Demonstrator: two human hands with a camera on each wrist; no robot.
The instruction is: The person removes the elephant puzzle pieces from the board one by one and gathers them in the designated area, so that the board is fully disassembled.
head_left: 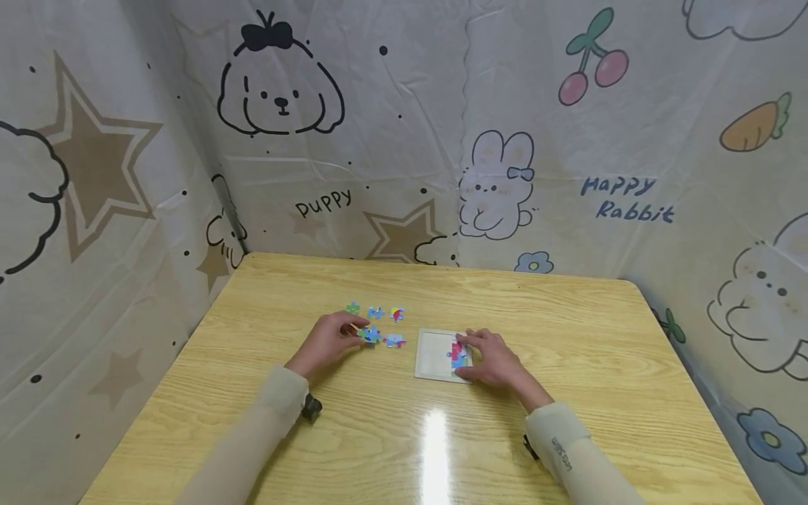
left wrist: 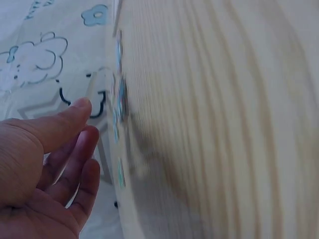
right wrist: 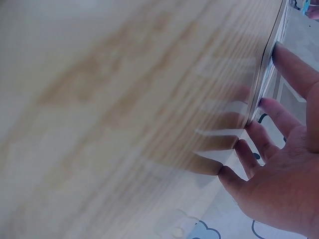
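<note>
Sleeves (head_left: 255, 428) are crossing the bench (head_left: 372, 438), right hand (head_left: 495, 360) spread, apparently steadying the tray (head_left: 433, 356), left hand (head_left: 327, 343), seemingly empty, hovering by puzzle pieces (head_left: 394, 341).

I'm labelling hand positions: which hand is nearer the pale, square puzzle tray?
Right. The right hand touches the tray at its right side; the left hand is to its left, beside a mostly blue jigsaw piece.

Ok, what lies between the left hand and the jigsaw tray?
In the head view: at least one blue-green jigsaw piece, then a pale-blue-and-pink piece, then bare tabletop.
</note>
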